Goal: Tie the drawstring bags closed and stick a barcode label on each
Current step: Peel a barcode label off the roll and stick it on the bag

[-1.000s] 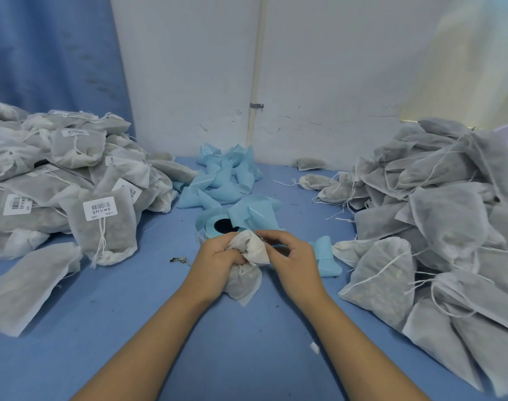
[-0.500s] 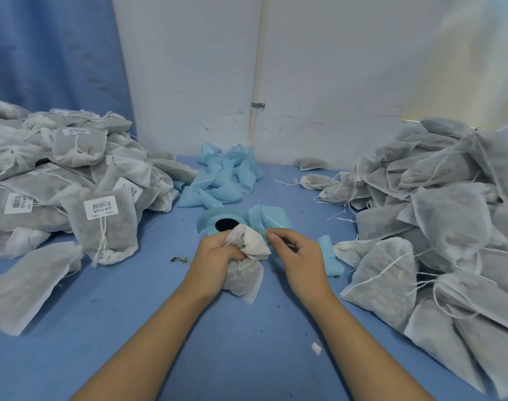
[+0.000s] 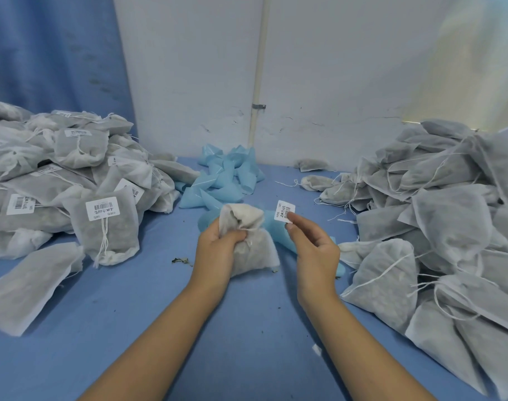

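Observation:
My left hand grips a small white drawstring bag by its gathered neck and holds it upright on the blue table. My right hand pinches a white barcode label between thumb and forefinger, just right of the bag's top and apart from it. The light-blue label roll lies behind the bag, mostly hidden.
A heap of labelled bags fills the left side, with one flat bag near the front. An unlabelled heap of bags with loose strings fills the right. Crumpled blue backing strips lie by the white wall.
My right hand has lifted away from the label roll with a barcode label now pinched in it. The left hand has raised the bag slightly and still grips its neck.

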A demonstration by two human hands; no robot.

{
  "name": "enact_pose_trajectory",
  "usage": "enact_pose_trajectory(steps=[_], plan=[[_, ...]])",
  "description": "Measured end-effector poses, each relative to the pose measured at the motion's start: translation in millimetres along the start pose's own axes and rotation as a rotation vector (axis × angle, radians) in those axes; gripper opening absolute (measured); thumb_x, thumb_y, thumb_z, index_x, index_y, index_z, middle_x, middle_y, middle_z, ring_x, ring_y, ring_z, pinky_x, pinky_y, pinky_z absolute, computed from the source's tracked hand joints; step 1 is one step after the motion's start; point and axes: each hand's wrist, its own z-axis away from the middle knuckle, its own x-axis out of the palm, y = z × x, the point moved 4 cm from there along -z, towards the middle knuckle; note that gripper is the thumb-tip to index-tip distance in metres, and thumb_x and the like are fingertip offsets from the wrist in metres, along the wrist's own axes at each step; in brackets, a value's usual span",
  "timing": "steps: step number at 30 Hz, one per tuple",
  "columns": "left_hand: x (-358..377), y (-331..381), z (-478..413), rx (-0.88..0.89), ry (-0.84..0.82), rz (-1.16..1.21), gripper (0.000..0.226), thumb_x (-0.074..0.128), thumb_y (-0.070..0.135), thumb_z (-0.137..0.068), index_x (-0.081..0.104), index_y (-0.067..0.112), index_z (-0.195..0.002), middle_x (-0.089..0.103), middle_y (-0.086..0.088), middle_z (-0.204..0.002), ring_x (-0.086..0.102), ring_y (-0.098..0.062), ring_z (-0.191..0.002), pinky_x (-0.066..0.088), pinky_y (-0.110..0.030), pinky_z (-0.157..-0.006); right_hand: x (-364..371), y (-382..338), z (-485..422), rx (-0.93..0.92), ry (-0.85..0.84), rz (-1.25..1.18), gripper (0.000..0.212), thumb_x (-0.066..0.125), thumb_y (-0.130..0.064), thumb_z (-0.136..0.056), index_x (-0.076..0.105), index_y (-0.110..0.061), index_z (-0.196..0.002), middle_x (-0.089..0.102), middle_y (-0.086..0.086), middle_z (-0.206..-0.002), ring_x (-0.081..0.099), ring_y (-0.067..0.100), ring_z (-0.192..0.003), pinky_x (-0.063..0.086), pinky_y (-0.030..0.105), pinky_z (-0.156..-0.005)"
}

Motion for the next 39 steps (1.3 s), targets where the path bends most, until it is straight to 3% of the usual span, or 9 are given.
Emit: enact_pose_trajectory(steps=[4, 9, 15, 22, 27, 32, 36, 39], plan=[[2.3, 8.3, 1.2, 0.021, 0.093, 0.095, 0.020, 0.059, 0.003, -0.088, 0.065, 0.022, -0.089, 0.071, 0.005, -0.086, 0.066, -0.008, -0.081, 0.052, -0.020, -0.072, 3.2, -4.0, 4.0, 0.080, 0.071, -0.088, 0.016, 0.067, -0.008, -0.087, 0.071, -0.023, -0.091, 0.073, -0.010, -0.074, 0.066, 0.003, -0.077, 0.052, 0.013, -0.073], [-1.4, 18.2, 2.9, 0.191, 0.224, -0.056, 0.023, 0.062, 0.009, -0.088, 0.060, 0.031, -0.094, 0.066, 0.014, -0.094, 0.060, 0.001, -0.084, 0.047, -0.012, -0.075, 12.4, -6.2, 8.6, 0.288, 0.084, -0.261, 0.032, 0.068, 0.000, -0.084, 0.063, -0.012, -0.114, 0.070, -0.001, -0.071, 0.065, 0.009, -0.070, 0.054, 0.016, -0.074], [-7.6, 25.6, 4.4, 0.307, 0.333, -0.116, 0.021, 0.062, 0.005, -0.087, 0.060, 0.017, -0.104, 0.063, 0.014, -0.091, 0.057, 0.012, -0.076, 0.043, -0.004, -0.071, 34.3, -7.8, 27.5, 0.601, -0.054, -0.388, 0.009, 0.068, -0.002, -0.083, 0.069, -0.010, -0.087, 0.073, 0.000, -0.071, 0.068, 0.005, -0.060, 0.052, 0.012, -0.056], [-7.2, 30.0, 5.4, 0.344, 0.349, -0.105, 0.022, 0.063, 0.005, -0.087, 0.060, 0.015, -0.106, 0.063, 0.010, -0.094, 0.058, 0.006, -0.080, 0.046, -0.008, -0.076, 50.6, -2.5, 47.6, 0.816, -0.179, -0.359, 0.008, 0.071, -0.014, -0.083, 0.067, -0.011, -0.089, 0.073, -0.001, -0.070, 0.068, 0.005, -0.056, 0.050, 0.013, -0.048], [-2.3, 27.5, 5.7, 0.288, 0.314, -0.018, 0.015, 0.064, 0.006, -0.086, 0.062, 0.020, -0.092, 0.065, 0.008, -0.083, 0.060, 0.002, -0.072, 0.047, -0.011, -0.065, 47.8, 1.9, 48.5, 0.819, -0.194, -0.307, 0.007, 0.070, -0.016, -0.084, 0.068, -0.011, -0.088, 0.074, 0.000, -0.074, 0.069, 0.005, -0.059, 0.050, 0.014, -0.048], [1.4, 23.0, 3.3, 0.123, 0.262, 0.163, 0.009, 0.069, 0.016, -0.085, 0.065, 0.024, -0.085, 0.071, 0.012, -0.077, 0.065, -0.002, -0.072, 0.050, -0.017, -0.065, 40.8, 2.7, 39.3, 0.663, -0.251, -0.138, 0.015, 0.070, -0.030, -0.085, 0.070, -0.015, -0.090, 0.076, 0.001, -0.081, 0.072, 0.008, -0.071, 0.049, 0.014, -0.050], [6.1, 26.8, 3.2, 0.141, 0.151, 0.109, 0.002, 0.068, 0.015, -0.086, 0.068, 0.016, -0.087, 0.071, 0.012, -0.073, 0.064, 0.001, -0.068, 0.048, -0.012, -0.059, 36.6, 1.9, 32.3, 0.554, -0.316, 0.081, 0.035, 0.066, -0.049, -0.083, 0.068, -0.014, -0.086, 0.075, 0.003, -0.076, 0.073, 0.012, -0.070, 0.052, 0.016, -0.051], [4.6, 24.7, 0.3, 0.052, 0.121, 0.048, 0.006, 0.067, 0.023, -0.087, 0.068, 0.018, -0.083, 0.072, 0.008, -0.075, 0.065, -0.003, -0.068, 0.051, -0.017, -0.061, 32.0, 4.9, 27.1, 0.464, -0.315, 0.166, 0.033, 0.067, -0.052, -0.081, 0.066, -0.018, -0.081, 0.073, -0.007, -0.072, 0.071, 0.009, -0.069, 0.057, 0.024, -0.064]])
